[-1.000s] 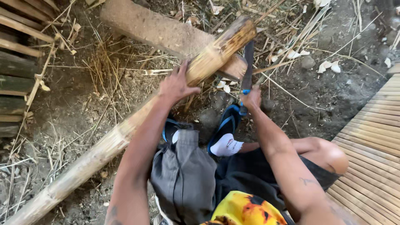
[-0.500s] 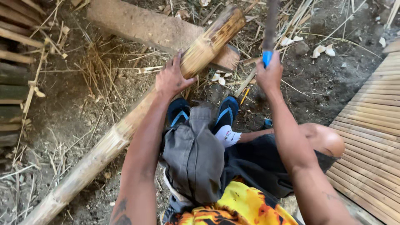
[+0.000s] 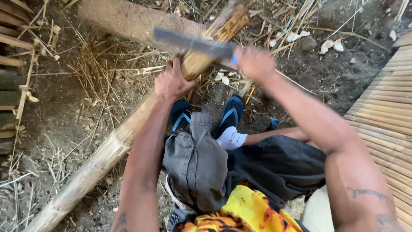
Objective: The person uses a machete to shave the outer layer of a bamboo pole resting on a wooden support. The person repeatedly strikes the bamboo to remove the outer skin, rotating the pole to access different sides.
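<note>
While the left hand (image 3: pixel 172 81) grips the bamboo pole (image 3: pixel 128 129) w/ fingers wrapped, right hand (image 3: pixel 255 62) clenches a knife (image 3: pixel 193 43) across its top end.

Outdoor daylight, bare dirt ground (image 3: pixel 64 116) w/ dry straw and grass scraps, a thick log (image 3: pixel 128 21) across top centre, split-bamboo slat flooring (image 3: pixel 386 116) at right edge, stacked wooden slats (image 3: pixel 10 81) far left.

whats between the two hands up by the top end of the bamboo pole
In the head view, the dark blade of the knife runs from the right hand across the bamboo pole, just above the left hand that grips the pole.
</note>
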